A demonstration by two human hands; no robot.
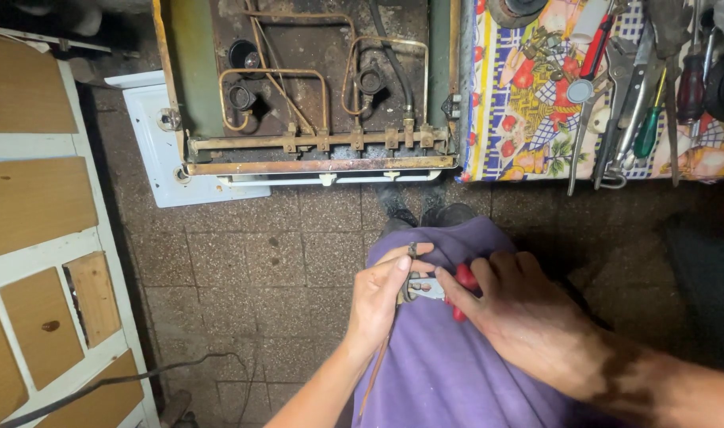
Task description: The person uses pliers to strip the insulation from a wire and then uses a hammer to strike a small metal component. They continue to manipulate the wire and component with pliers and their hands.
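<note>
Over the purple-clad lap (449, 364), the left hand (378, 297) pinches the end of a thin copper tube (385, 349) between thumb and fingers, the tube running down past the wrist. The right hand (520, 309) is closed on red-handled pliers (441, 287), whose metal nose meets the tube's end just beside the left fingertips. Beyond the knees lies an opened gas stove (314, 87); tools (639, 103) rest on the patterned desk (528, 119) to the right.

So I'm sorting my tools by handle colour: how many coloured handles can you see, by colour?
Red: 3, namely the bright red tool, the dark red screwdriver and the pliers in the right hand.
Green: 1, the green screwdriver.
Total: 4.
</note>
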